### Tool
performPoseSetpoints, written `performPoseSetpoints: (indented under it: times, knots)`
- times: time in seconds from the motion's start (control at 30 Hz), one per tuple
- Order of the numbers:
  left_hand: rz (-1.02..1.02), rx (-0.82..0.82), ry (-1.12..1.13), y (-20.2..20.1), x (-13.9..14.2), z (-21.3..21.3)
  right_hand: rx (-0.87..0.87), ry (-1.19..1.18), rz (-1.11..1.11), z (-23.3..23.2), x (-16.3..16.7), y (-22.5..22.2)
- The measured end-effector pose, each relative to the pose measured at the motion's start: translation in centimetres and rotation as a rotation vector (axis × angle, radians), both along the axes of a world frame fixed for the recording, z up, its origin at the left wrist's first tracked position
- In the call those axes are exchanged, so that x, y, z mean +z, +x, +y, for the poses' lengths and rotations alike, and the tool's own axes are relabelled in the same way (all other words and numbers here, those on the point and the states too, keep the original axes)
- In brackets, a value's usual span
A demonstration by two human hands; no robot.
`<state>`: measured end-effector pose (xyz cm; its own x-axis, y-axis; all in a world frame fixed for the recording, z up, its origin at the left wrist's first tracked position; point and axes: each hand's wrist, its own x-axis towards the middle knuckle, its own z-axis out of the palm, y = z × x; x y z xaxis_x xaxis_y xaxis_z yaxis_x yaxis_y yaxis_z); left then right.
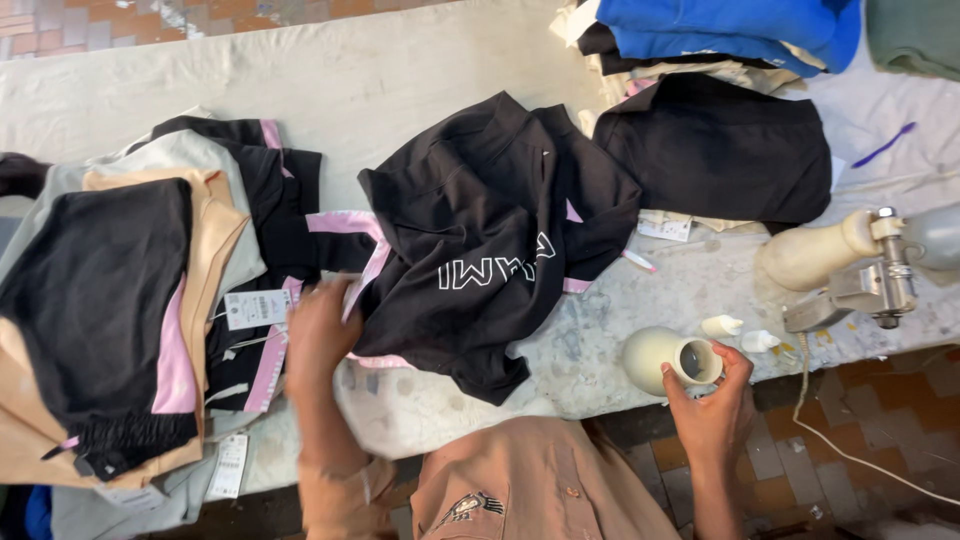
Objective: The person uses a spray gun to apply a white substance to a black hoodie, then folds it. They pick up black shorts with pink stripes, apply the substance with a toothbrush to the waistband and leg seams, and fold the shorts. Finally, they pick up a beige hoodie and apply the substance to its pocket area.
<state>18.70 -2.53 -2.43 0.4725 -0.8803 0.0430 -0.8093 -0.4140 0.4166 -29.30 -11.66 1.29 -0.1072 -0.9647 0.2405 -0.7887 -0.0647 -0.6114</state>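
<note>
Head view: person at a cloth-covered worktop (pixel 400 80), both hands in frame.
Left hand (pixel 318 335): blurred, palm down on the pink trim of the black garment (pixel 480 250); fingers look loosely spread, nothing pinched that I can tell.
Right hand (pixel 712 405): fingers curled around a cream cup (pixel 668 358) at the worktop's near edge, mouth tilted sideways.
Black garment: crumpled mid-worktop, white lettering showing.
Left stack (pixel 110 300): folded black, peach and grey pieces with paper tags.
Far right: folded black piece (pixel 720 150), blue garments (pixel 730 30) behind.
Right edge: iron (pixel 850 265) with cream handle, cord hanging off.
</note>
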Motion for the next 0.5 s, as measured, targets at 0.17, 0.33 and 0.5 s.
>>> performPoseSetpoints:
  times: [0.17, 0.33, 0.5]
  knots:
    - [0.175, -0.134, -0.493, -9.2, -0.8, -22.2, 0.080, -0.279, 0.442, -0.6, 3.0, 0.9]
    - [0.038, -0.276, -0.185, -13.1, -5.7, -36.6, 0.113, -0.416, 0.438, 1.0, 4.7, 1.9]
    - [0.197, -0.520, -0.193, -11.7, -7.7, -41.5, 0.019, -0.179, 0.338, 3.6, 2.9, 1.5]
